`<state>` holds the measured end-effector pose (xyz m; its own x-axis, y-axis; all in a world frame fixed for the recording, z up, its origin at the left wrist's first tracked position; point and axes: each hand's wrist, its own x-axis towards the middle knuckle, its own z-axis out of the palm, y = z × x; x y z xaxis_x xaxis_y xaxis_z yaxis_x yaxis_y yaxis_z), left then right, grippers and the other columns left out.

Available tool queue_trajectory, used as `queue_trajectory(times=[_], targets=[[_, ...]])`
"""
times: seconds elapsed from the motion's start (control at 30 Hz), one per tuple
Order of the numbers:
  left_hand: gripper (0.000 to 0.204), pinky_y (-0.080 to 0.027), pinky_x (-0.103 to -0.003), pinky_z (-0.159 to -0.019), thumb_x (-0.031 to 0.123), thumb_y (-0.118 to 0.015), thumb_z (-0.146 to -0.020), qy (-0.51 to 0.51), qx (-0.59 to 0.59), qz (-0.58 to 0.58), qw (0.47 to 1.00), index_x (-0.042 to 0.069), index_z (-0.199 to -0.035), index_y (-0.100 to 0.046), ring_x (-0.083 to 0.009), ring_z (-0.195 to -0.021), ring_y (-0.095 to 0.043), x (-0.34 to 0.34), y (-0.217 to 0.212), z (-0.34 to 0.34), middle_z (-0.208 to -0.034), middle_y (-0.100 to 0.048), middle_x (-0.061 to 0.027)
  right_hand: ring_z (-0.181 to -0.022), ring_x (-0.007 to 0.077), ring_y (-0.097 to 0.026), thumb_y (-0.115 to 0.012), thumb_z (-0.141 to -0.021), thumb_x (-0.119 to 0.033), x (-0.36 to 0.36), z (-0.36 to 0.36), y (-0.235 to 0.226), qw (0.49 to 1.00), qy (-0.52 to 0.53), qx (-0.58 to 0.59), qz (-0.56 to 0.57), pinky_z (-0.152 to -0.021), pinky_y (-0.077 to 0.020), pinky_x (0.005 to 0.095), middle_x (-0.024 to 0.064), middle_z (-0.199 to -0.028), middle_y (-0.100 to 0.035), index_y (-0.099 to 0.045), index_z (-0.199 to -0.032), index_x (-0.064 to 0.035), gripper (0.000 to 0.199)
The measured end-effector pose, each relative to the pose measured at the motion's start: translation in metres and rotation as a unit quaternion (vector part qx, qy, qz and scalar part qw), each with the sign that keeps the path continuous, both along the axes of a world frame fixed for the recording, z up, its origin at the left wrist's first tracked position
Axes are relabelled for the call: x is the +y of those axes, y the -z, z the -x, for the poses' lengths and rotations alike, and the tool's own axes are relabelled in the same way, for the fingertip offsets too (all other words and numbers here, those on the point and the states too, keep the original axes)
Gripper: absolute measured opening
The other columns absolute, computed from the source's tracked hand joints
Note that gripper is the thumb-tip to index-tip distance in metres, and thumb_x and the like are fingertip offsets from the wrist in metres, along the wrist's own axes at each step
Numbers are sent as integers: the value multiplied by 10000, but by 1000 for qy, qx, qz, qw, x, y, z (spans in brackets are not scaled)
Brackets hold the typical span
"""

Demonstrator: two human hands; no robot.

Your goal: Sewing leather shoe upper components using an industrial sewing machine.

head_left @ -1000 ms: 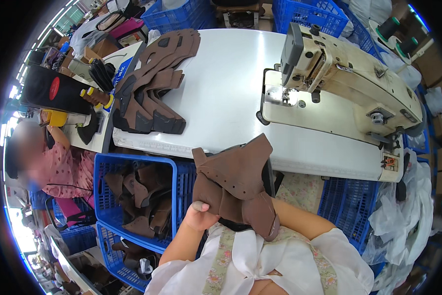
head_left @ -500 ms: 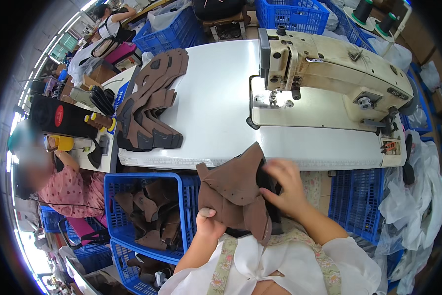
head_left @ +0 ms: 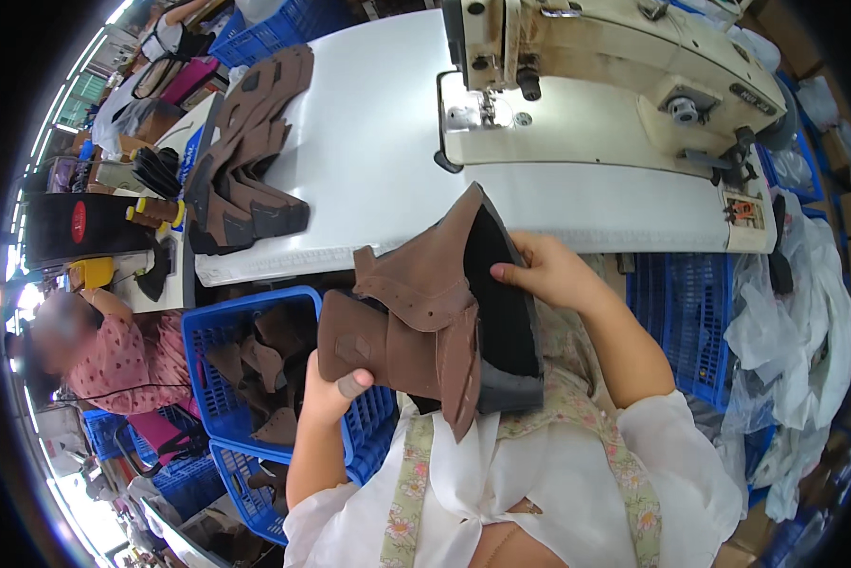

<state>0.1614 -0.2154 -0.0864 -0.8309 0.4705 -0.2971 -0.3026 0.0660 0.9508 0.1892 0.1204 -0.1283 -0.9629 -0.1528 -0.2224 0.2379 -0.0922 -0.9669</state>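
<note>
Boot piece point(head_left: 402, 322): we hold it in the air before our chest, between us and the near edge of the table point(head_left: 368, 123); its tip overlaps the tabletop in our view, and we cannot tell whether they touch.
Long axis: it runs roughly straight away from us, from the narrow brown end by our shirt point(head_left: 463, 511) to the tall peak at the far end.
Pointing: the peak aims toward the sewing machine point(head_left: 615, 66), a broad flap sticks out to our left, and the black lining point(head_left: 501, 322) opens to our right.
Left hand point(head_left: 329, 396): closed on the lower left flap, thumb on top, the other fingers mostly hidden underneath.
Right hand point(head_left: 548, 270): partly curled at the far right edge, thumb on the lining, fingers behind, so we pinch that edge; the fingertips are hidden.
Tabletop: a stack of brown pieces point(head_left: 241, 156) lies at the left, well apart from the machine.
Left side: a blue basket point(head_left: 201, 379) with brown pieces inside stands below the table edge; beyond it sits a co-worker point(head_left: 122, 355) in pink.
Right side: another blue basket point(head_left: 676, 312) stands beside clear plastic bags point(head_left: 776, 350).
</note>
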Motion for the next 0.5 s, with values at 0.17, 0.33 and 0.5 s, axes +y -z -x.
queue_trajectory(times=[0.17,0.33,0.5], targets=[[771,-516,-360,-802,469,-865,-639,193,389,218,874,-27,-1151,-574,-279,-905,-660,-3,-3,10,-1010,-675,-110,-918,93,-584,-654,-884,-62,2,6,10,999,-8,-3,45,-786,-496,275,35,-1025,-664,-597,-1168,39,306],[560,-500,-398,-900,196,-789,-699,165,261,270,912,3,-1176,-568,-275,-1024,-627,-36,23,4,-1179,-628,-134,-831,115,-600,-710,-847,-243,9,-2,6,981,-101,-5,-163,-755,-501,319,64,-949,-678,-616,-1122,5,382],[393,-511,-404,-853,200,-757,-780,58,540,359,759,-1,-1101,-651,-299,-954,-658,-28,-7,7,-1063,-687,-133,-838,142,-618,-689,-831,-190,14,-18,28,996,-49,-9,-68,-671,-510,296,69,-942,-676,-601,-1060,16,320]])
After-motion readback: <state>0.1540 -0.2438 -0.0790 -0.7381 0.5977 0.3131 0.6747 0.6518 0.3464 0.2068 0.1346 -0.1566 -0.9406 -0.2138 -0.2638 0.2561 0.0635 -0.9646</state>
